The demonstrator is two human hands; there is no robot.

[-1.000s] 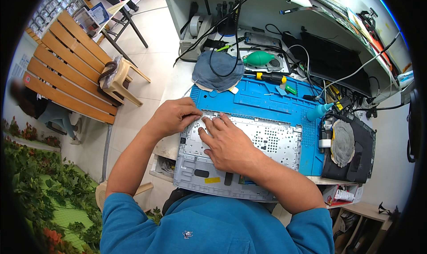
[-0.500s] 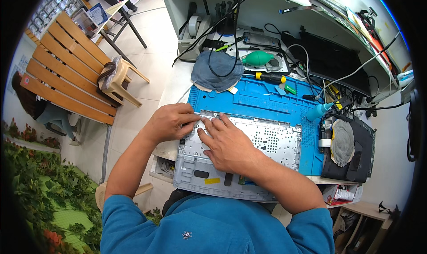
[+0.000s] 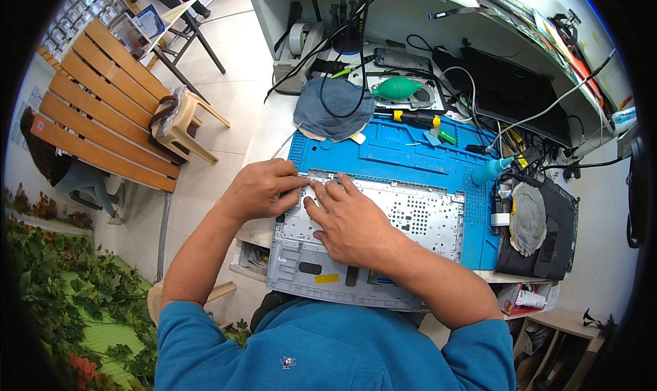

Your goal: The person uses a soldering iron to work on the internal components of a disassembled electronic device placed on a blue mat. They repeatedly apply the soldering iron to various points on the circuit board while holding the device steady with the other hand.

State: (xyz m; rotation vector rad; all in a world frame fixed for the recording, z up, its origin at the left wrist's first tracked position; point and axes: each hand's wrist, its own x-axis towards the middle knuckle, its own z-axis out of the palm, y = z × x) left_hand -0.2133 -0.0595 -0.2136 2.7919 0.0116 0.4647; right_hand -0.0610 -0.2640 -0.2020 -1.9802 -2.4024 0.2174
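Note:
A grey laptop top case (image 3: 291, 257) with a silver perforated metal plate (image 3: 428, 220) lies across the front of the blue repair mat (image 3: 404, 155), its near edge against my body. At the plate's upper left corner, my left hand (image 3: 265, 189) is closed, its fingers curled and the index fingertip touching the edge. Whatever it may pinch is too small to make out. My right hand (image 3: 356, 223) rests palm down on the plate with its fingers apart, the fingertips close to those of the left hand. It covers part of the plate.
Behind the case are a yellow-black screwdriver (image 3: 416, 119), a green air blower (image 3: 397, 88) and a round grey cloth pad (image 3: 328, 110). To the right stand a teal bottle (image 3: 491, 171) and a black laptop part (image 3: 558, 230) under another pad (image 3: 527, 220). Cables hang over the bench.
My left fingers have shifted very slightly at the plate's corner. The right hand and the laptop case stay where they were.

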